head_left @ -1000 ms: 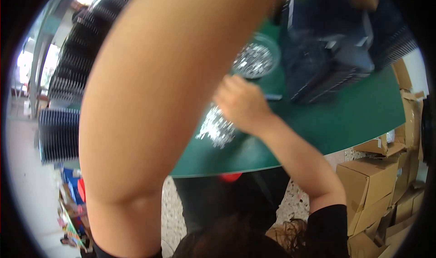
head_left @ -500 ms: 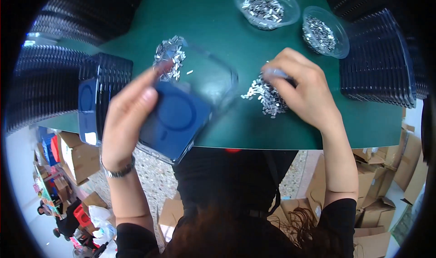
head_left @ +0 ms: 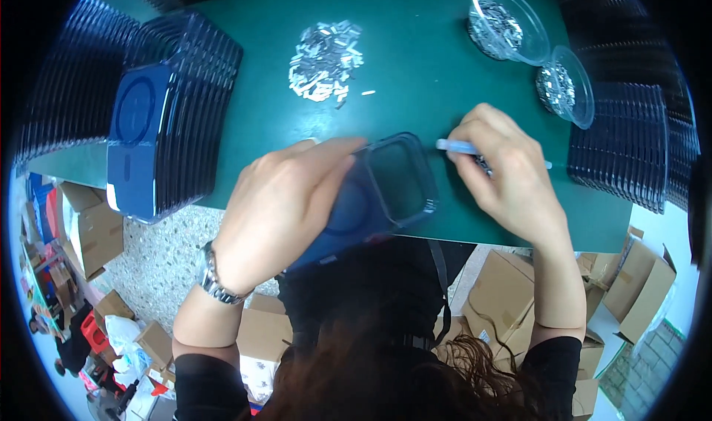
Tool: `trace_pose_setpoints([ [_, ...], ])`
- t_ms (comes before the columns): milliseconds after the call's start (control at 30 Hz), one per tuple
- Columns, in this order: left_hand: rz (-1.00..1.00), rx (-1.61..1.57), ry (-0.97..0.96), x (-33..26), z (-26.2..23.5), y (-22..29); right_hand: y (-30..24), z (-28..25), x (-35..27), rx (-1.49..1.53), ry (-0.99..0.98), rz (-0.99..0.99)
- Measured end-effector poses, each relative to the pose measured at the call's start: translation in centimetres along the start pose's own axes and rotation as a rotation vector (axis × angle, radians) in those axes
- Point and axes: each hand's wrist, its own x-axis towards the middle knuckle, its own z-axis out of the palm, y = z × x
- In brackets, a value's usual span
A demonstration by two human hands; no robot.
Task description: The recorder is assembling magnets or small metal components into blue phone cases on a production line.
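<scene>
on the left of the worktop [head_left: 415, 72], glossy dark-blue cases [head_left: 167, 143] are stacked, the front one marked with a ring [head_left: 136, 109]. by the left hand [head_left: 274, 191], fingers together, a translucent blue case [head_left: 352, 209] is clasped over the front edge. a slim pale-blue tool [head_left: 457, 146] is pinched by the right hand [head_left: 504, 169].

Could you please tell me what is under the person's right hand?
Some small silvery pieces show beneath the right hand, close to the pale pen-like tool it holds. Anything else there is covered by the hand and cannot be seen.
</scene>
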Motion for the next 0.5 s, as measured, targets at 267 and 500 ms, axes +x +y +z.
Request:
trace_pose_setpoints([
  [267,-0.031,-0.106,-0.122,1.4,0.2,0.2,-1.7,1.5,2.4,0.039,0.012,-0.348],
  [500,-0.024,-0.078,-0.161,1.9,0.2,0.0,-1.2,2.3,3.1,-0.030,-0.036,-0.414],
])
